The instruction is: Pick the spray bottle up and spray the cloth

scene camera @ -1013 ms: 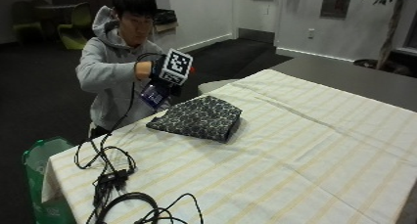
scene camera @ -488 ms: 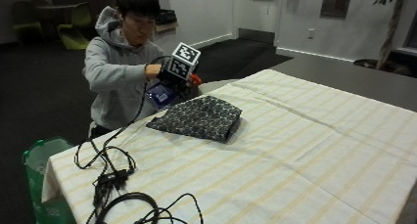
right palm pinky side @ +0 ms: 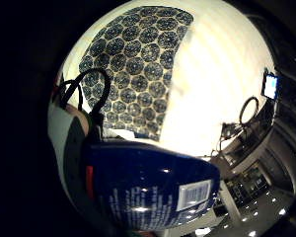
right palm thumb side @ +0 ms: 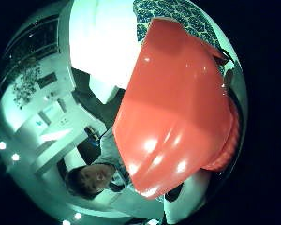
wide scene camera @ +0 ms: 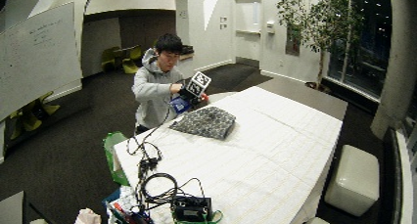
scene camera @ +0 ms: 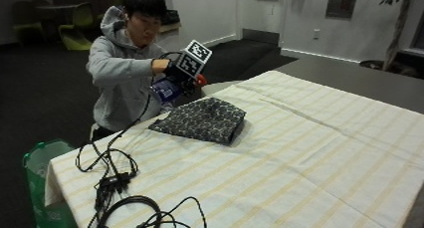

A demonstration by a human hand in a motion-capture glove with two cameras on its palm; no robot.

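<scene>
Outside view: your gloved right hand (scene camera: 177, 74) is gripping the spray bottle (scene camera: 165, 90), fingers curled around it, raised at 11 o'clock of the folded cloth (scene camera: 202, 119) lying on the worktop (scene camera: 318, 153). Palm views: blue bottle body and red sprayer head are filling the frame, cloth beyond.

An office or campus common room: a whiteboard (wide scene camera: 40, 57) on the wall, dark carpet (wide scene camera: 72, 150), green chairs (wide scene camera: 124, 55), a potted tree (wide scene camera: 312, 23) by tall windows, a long cloth-covered table (wide scene camera: 273, 150).
</scene>
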